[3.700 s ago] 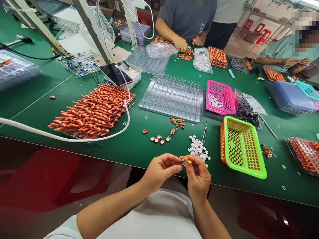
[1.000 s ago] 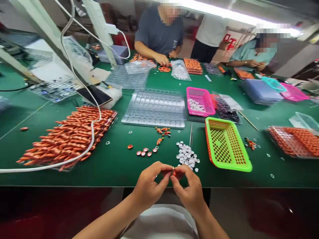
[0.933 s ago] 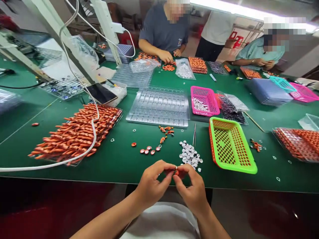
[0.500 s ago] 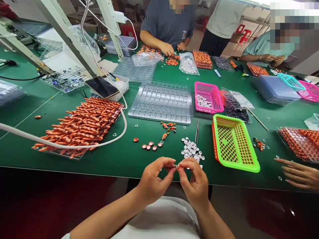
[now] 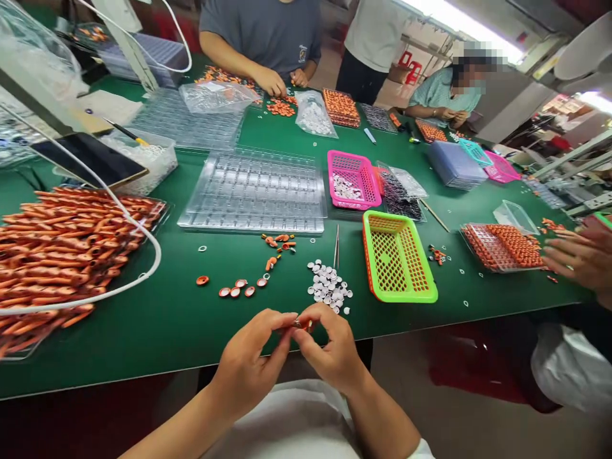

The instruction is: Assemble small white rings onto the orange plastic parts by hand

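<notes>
Both of my hands meet at the near edge of the green table. My left hand [image 5: 255,354] pinches a small orange part [image 5: 307,326] between thumb and fingertips. My right hand [image 5: 332,347] pinches the same part from the other side; fingers hide much of it. Just beyond my right hand lies a pile of small white discs [image 5: 329,287], with tweezers [image 5: 336,248] pointing away behind them. To the left are several round orange caps [image 5: 235,292] with white insides. Small orange pieces [image 5: 271,262] lie behind them.
A green basket [image 5: 430,294] stands right of the discs, a pink basket [image 5: 329,182] behind it. Clear plastic trays [image 5: 258,191] lie ahead. Orange parts [image 5: 57,248] are heaped at left under a white cable [image 5: 155,255]. A co-worker's hand [image 5: 568,255] is at far right.
The view has turned right, so the table's things appear further left. My hands stay together, both still pinching the orange part. The co-worker's hand on the right is now raised and blurred.
</notes>
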